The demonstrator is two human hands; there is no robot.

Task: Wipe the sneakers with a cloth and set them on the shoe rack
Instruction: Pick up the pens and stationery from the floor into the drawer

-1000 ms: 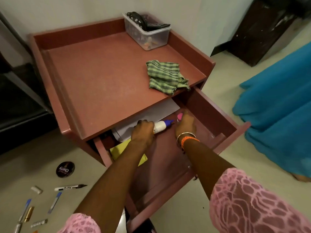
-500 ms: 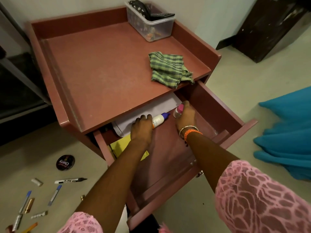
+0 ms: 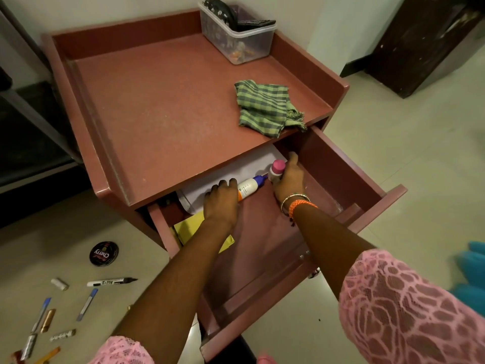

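A green checked cloth lies crumpled on the right side of the red table top. Below it the drawer is pulled open. My left hand is inside the drawer, closed around a white glue bottle with a blue cap that lies on its side. My right hand grips a small bottle with a pink cap, held upright near the drawer's back. No sneakers or shoe rack are in sight.
White paper and a yellow sheet lie in the drawer. A clear plastic box stands at the table's back. A round polish tin, a marker and several pens lie on the floor at left. Dark furniture stands far right.
My right hand has lifted the pink-capped bottle upright and a little further back in the drawer. The left hand stays on the glue bottle. The view has shifted slightly.
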